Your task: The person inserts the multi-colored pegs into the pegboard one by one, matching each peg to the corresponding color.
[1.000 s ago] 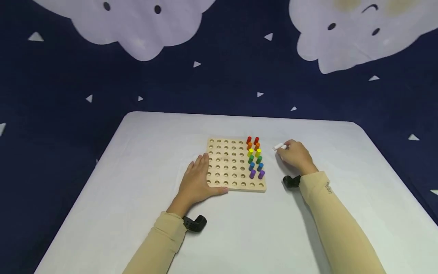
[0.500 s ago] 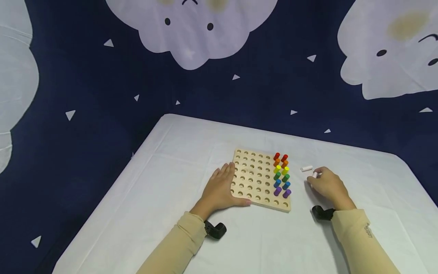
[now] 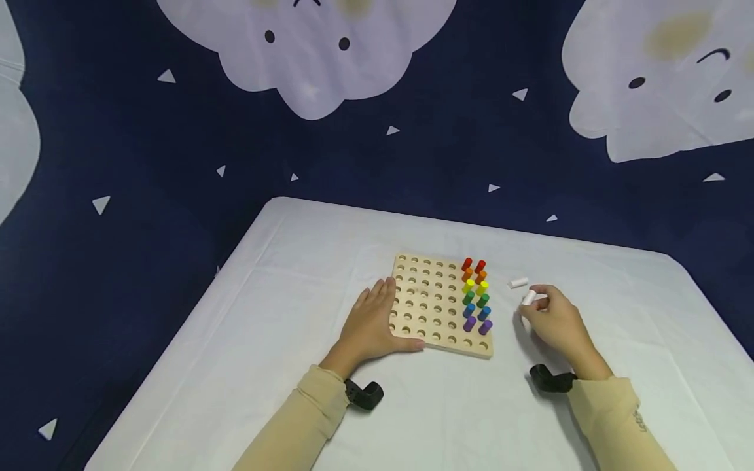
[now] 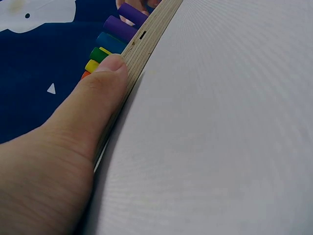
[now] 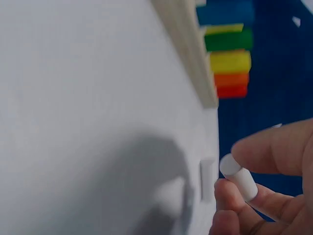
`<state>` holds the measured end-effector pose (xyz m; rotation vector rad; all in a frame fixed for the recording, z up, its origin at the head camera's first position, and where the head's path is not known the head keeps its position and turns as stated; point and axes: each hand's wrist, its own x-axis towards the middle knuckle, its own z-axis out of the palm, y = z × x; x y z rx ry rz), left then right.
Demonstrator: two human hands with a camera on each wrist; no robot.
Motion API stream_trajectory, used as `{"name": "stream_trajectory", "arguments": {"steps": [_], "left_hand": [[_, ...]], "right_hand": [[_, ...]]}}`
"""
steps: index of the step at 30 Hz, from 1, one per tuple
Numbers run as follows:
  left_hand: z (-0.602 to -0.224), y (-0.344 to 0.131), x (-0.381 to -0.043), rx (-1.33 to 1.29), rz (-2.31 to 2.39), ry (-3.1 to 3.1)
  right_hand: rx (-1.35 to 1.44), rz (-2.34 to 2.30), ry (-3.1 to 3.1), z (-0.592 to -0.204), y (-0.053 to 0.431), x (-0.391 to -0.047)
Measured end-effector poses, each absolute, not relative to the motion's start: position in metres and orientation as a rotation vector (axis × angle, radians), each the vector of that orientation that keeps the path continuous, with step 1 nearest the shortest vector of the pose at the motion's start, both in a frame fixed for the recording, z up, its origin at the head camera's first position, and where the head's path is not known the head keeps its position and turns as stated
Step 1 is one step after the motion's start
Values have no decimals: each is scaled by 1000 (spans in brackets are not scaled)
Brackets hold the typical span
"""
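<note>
My left hand (image 3: 366, 328) lies along the left side of a wooden pegboard (image 3: 443, 346), its fingers straight against the side and its thumb across the front edge. The left wrist view shows that thumb (image 4: 95, 95) pressed to the board's side. To the right of the board, my right hand (image 3: 556, 324) pinches a white peg (image 5: 239, 177) between thumb and fingertips, tilted and raised over the table. Colored pegs stand in two columns at the board's right, in pairs from red (image 3: 480, 266) at the back to purple (image 3: 485, 327) in front.
A second white peg (image 3: 518, 283) lies on the white tabletop (image 3: 330, 261) just beyond my right hand. The board's left columns and front row are bare holes. A dark blue cloth with clouds (image 3: 312, 65) hangs behind the table's far edge.
My right hand has drawn one white peg away from the other and lifted it, turning it more upright. The left hand stays on the board. The head view has swung left.
</note>
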<state>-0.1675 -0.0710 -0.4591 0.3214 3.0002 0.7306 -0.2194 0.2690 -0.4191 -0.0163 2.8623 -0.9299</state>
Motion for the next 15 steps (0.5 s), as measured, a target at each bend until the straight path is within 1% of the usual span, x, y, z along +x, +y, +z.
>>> {"name": "stream_trajectory", "arguments": {"steps": [8, 15], "left_hand": [[-462, -68, -169, 350, 740, 3008], [-462, -73, -171, 323, 746, 3015]], "right_hand": [[-68, -1141, 2956, -407, 252, -187], [-127, -1211, 2958, -403, 237, -175]]}}
